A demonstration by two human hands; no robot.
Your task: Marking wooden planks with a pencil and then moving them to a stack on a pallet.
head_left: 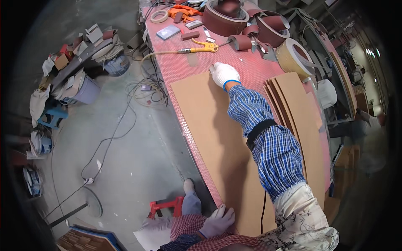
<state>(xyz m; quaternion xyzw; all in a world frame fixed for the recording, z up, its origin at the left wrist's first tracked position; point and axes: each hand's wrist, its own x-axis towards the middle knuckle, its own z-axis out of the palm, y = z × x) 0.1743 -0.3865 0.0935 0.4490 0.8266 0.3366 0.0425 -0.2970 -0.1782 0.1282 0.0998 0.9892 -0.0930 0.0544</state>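
A long flat brown board (205,121) lies on the pink-covered workbench (178,69). My right hand (225,75), in a white knit glove with a blue cuff, reaches across to the board's far edge. Its fingers are curled closed there, and what is inside them is hidden. My left hand (217,221), gloved in pale white, is closed around the board's near left corner, close to my body. A blue checked sleeve with a black band covers my right forearm, which casts a shadow on the board.
More brown boards (295,108) are stacked on the right. A yellow air blow gun (205,47) with its hose, sanding belt rolls (226,19) and a tape roll (159,16) occupy the far end. Buckets (83,90), cables and a red stool (167,205) stand on the floor at left.
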